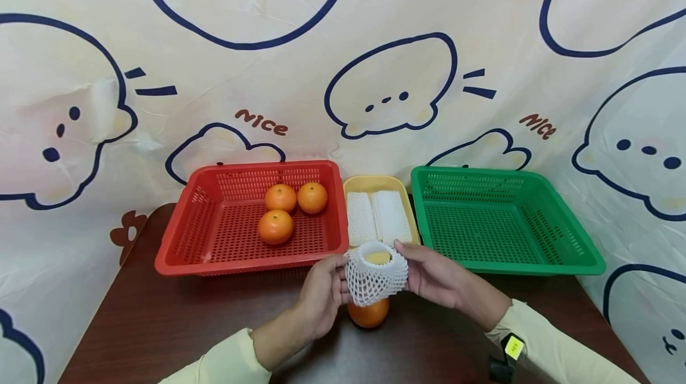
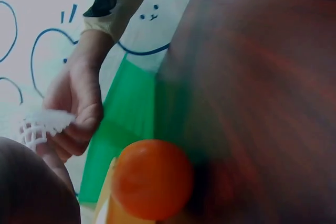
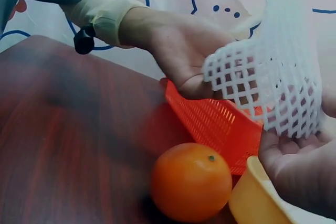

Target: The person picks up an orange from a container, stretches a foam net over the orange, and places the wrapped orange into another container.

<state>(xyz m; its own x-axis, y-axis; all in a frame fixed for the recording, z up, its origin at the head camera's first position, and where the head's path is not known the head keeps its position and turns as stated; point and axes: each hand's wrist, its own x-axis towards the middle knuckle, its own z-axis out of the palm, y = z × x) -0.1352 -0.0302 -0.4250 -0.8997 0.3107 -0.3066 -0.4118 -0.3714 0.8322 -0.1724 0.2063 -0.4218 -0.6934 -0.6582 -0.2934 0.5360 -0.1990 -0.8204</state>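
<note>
A white foam net sleeve (image 1: 370,283) is stretched between my two hands, its round mouth spread wide. My left hand (image 1: 320,297) holds one side of the net, and my right hand (image 1: 436,274) grips the opposite side, thumb near the rim. Just below the net, an orange (image 1: 370,314) rests on the dark table, partly covered by the net in the head view. In the right wrist view the whole orange (image 3: 191,182) shows, apart from both hands, with the mesh (image 3: 273,85) held above it.
At the left stands a red basket (image 1: 252,265) with three oranges (image 1: 276,227). A small yellow basket (image 1: 375,182) with stacks of white foam nets (image 1: 393,214) stands in the middle. To the right is a green basket (image 1: 509,265). A patterned cloth hangs behind.
</note>
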